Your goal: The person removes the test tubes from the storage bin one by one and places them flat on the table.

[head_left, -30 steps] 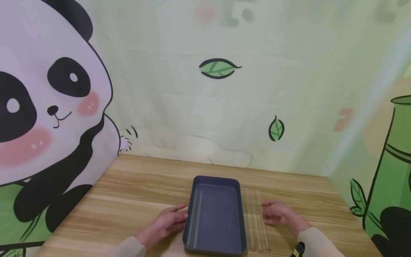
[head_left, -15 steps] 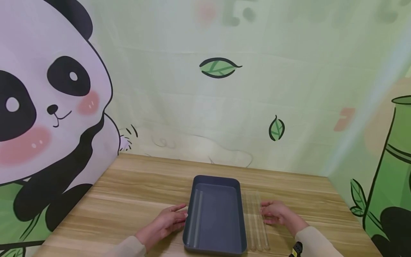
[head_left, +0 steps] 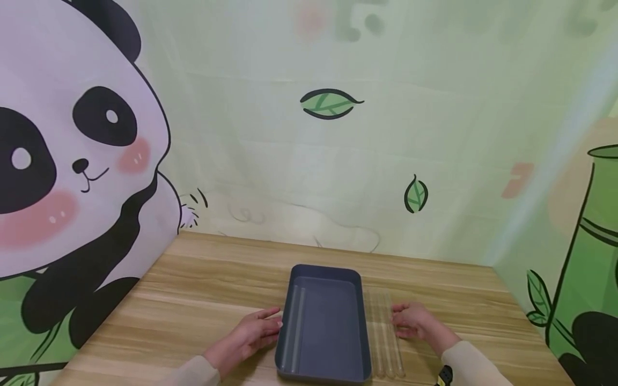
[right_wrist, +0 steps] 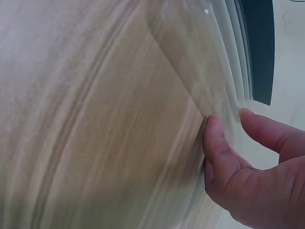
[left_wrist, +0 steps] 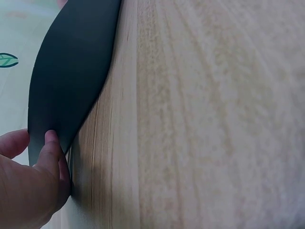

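A dark blue-grey tray lies on the wooden table, with a pair of clear test tubes along its left inner side. Against the tray's left outer wall my left hand rests its relaxed fingers; the left wrist view has the fingertips on that wall and the thumb by the rim. Several more clear test tubes lie side by side just right of the tray, rounded ends towards me. My right hand touches the outermost one, fingers and thumb at its side in the right wrist view.
Wood-grain table top extends to both sides and behind the tray. A pale green printed backdrop rises at the table's back edge, with a panda at the left and bamboo at the right.
My right hand has shifted slightly left, and the test tubes beside the tray have moved a little left with it, closer to the tray. My left hand and the tray stay put.
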`<state>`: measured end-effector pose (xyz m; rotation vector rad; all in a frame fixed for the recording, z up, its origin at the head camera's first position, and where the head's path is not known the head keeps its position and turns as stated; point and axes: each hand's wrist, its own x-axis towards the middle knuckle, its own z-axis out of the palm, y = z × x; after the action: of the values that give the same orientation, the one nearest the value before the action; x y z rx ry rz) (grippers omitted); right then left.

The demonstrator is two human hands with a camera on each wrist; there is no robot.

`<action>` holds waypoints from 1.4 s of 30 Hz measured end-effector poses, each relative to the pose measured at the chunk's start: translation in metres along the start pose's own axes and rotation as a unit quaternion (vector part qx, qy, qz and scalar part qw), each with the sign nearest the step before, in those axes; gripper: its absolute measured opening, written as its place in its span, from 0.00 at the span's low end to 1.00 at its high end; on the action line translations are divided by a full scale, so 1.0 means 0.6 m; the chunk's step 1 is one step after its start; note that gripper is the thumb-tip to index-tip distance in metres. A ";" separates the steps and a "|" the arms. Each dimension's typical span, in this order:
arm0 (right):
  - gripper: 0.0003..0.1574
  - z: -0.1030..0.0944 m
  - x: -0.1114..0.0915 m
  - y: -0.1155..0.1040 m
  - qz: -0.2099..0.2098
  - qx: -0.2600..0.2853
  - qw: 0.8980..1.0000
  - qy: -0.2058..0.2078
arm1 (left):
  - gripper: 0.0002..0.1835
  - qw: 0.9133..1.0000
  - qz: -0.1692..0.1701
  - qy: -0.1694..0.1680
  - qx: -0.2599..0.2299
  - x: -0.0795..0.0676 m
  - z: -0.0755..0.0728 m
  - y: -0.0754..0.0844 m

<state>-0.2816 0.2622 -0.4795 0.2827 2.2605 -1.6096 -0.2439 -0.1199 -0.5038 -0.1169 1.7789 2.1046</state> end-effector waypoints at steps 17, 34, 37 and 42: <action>0.32 0.004 -0.001 -0.001 -0.003 -0.011 1.000 0.010 | 0.35 1.000 0.004 0.000 0.001 0.001 0.001 0.000; 0.20 -0.010 -0.011 -0.008 0.012 -0.016 1.000 -0.009 | 0.35 1.000 0.004 0.004 -0.004 -0.002 0.003 0.000; 0.21 -0.012 -0.016 -0.012 0.022 -0.023 0.999 -0.010 | 0.35 1.000 0.004 0.005 -0.008 -0.002 0.003 0.001; 0.19 -0.013 -0.027 -0.016 0.016 -0.030 0.999 -0.013 | 0.35 1.000 0.001 0.005 -0.012 -0.004 0.002 0.001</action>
<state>-0.2716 0.2671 -0.4627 0.2801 2.2685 -1.5168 -0.2415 -0.1194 -0.5019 -0.1318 1.7617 2.1308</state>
